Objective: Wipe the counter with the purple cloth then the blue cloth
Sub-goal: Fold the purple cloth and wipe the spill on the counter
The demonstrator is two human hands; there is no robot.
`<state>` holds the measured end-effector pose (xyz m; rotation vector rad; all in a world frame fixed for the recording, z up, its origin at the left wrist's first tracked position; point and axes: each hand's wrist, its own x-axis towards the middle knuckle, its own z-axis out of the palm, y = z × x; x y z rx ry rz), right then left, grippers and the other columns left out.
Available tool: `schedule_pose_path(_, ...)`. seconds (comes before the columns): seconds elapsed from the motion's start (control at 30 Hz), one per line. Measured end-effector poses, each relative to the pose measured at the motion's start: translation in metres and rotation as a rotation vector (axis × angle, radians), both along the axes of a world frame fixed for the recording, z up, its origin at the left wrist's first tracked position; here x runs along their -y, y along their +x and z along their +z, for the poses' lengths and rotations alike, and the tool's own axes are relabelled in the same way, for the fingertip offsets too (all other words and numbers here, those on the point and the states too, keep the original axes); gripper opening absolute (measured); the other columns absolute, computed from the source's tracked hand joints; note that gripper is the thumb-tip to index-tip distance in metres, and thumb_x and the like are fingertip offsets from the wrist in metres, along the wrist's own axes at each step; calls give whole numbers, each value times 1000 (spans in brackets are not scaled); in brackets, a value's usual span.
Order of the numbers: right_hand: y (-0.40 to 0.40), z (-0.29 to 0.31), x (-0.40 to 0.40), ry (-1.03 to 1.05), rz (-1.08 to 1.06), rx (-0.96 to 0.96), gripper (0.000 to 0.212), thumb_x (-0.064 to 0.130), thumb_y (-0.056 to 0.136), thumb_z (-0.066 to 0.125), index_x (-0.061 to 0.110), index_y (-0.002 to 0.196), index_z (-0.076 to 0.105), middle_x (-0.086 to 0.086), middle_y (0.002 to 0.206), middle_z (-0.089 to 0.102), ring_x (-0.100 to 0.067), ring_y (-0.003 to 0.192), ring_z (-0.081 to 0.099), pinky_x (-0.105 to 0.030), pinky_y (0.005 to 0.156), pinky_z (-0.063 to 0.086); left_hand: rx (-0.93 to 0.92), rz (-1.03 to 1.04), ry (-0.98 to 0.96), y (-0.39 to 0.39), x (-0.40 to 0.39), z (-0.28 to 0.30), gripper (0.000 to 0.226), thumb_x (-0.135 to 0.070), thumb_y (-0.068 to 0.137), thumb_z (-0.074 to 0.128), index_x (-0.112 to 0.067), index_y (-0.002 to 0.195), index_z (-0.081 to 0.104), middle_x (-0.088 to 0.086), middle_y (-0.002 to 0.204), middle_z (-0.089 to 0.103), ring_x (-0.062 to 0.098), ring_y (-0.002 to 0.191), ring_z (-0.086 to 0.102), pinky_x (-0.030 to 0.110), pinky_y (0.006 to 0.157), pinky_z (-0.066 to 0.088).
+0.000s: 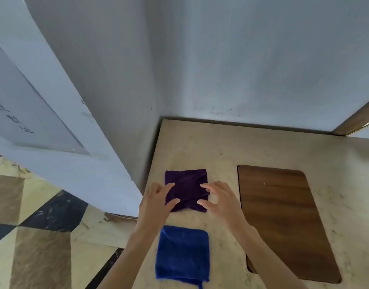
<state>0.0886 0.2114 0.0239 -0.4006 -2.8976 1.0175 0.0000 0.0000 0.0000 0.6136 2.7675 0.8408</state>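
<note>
On the counter (221,147), purple cloth (186,189) (lengthwise away).

Beyond the purple cloth (185,189) the table (221,147) lies bare up to the grey wall (252,69). Left of it a white panel (60,113) crowds the table's edge; right, a wooden board (283,215) lies flat.

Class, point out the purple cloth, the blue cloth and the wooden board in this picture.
purple cloth (186,184): head view, bare middle between the hands.
blue cloth (182,254): head view, centre of the folded square.
wooden board (283,215): head view, middle of its top face.
</note>
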Motion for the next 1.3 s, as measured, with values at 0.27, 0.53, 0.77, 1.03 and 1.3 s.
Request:
schedule_pose_path(0.27, -52, -40, -13, 82, 79, 106, 58, 41, 84, 75, 28, 137, 55, 7, 122, 59, -13, 113, 50, -32, 97, 47, 84, -76, -93, -45, -13, -53, 60, -56, 86, 64, -51, 138, 36, -14, 105, 39, 6, 90, 49, 24, 77, 48)
schedule_pose_path(0.53, -78, -74, -21, 320, 163, 185, 73, 51, 80, 72, 36, 145, 43, 10, 138, 46, -15, 123, 41, -33, 101, 38, -12, -138, -294, -64, -19, -80, 77, -60, 81, 67, -45, 145, 28, 2, 123, 44, 19, 106, 47, 34, 88, 52)
schedule_pose_path(0.77, -77, -90, -27, 379, 181, 233, 81, 59, 75, 73, 35, 146, 42, 9, 150, 36, -20, 134, 33, -39, 107, 34, -44, -131, -308, -66, -16, -89, 80, -69, 75, 67, -45, 145, 36, 2, 120, 46, 21, 107, 47, 33, 89, 48)
schedule_pose_path(1.03, -73, -99, -28, 373, 79, 182, 72, 57, 65, 81, 39, 131, 60, 2, 140, 43, -24, 130, 39, -43, 102, 38, -10, -74, -305, -71, -25, -83, 73, -64, 71, 73, -44, 137, 47, -2, 108, 41, 17, 100, 42, 32, 89, 49)
schedule_pose_path(1.3, -74, -110, -22, 312, -65, 23, 49, 48, 62, 87, 32, 107, 76, -1, 113, 53, -23, 110, 50, -45, 96, 42, 83, 60, -208, -63, -30, -82, 46, -57, 75, 74, -47, 117, 59, -7, 103, 36, 15, 100, 40, 34, 95, 48)
